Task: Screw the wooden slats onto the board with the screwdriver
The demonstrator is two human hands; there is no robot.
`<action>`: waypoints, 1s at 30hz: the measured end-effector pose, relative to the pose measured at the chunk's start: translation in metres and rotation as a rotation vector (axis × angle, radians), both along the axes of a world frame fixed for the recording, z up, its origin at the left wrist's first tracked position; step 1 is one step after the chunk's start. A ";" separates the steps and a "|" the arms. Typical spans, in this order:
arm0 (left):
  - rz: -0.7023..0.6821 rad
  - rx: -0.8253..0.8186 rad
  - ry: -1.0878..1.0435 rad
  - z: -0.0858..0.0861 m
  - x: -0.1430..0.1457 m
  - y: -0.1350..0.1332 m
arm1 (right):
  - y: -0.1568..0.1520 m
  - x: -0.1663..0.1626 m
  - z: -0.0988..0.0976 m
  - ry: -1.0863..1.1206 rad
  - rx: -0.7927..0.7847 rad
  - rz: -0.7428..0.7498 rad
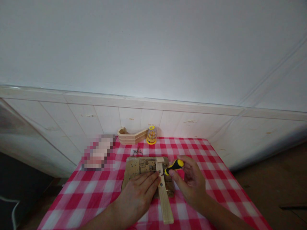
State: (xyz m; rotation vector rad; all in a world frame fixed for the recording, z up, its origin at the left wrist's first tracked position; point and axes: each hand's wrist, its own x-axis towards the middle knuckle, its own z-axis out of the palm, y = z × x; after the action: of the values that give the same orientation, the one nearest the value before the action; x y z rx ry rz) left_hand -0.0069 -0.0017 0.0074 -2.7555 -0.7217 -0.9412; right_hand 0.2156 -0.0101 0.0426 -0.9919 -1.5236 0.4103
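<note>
1. Behind everything we see a smooth white wall [153,48], with pale, knotted wooden planks [129,118] below.
2. Our surface [216,166] wears a red-and-white checked cloth.
3. On it lies a rounded, brown, shiny-skinned slab [134,166] printed with black angular lines.
4. Our left hand [140,193] rests across the slab, its fingers stretched out flat, their tips on the wooden strip.
5. Our right hand [193,183] has its fingers closed round the screwdriver's handle.
6. The long, straight, pale-grained wooden strip [165,204] lies over the slab, its near end overhanging the edge towards us.
7. At the back, near the planks, we find stacked, hook-shaped wooden pieces [128,139].
8. Just beside them stands a clear, tapered case [151,135] with yellow ends.
9. The bulbous yellow-and-black screwdriver [174,166] slants towards the strip; we cannot tell whether its tip touches.
10. Thin, dark metal screws [136,151] lie heaped beyond the slab.
11. Two round screw heads [161,184] sit in the strip.
</note>
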 end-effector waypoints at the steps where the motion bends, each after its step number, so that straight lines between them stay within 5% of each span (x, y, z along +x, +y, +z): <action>1: -0.002 -0.001 0.000 0.000 0.000 0.000 | -0.002 0.001 0.000 -0.023 0.010 0.017; 18: -0.017 -0.017 0.029 0.000 0.000 0.001 | -0.014 0.006 0.002 -0.294 0.014 0.184; 30: -0.007 -0.041 0.018 0.000 0.000 0.000 | -0.012 0.004 0.000 -0.243 0.045 0.118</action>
State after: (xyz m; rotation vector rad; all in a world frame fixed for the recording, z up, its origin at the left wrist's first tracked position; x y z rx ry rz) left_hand -0.0068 -0.0019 0.0069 -2.7993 -0.7370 -0.9123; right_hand 0.2192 -0.0217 0.0428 -0.9457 -1.8090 0.3454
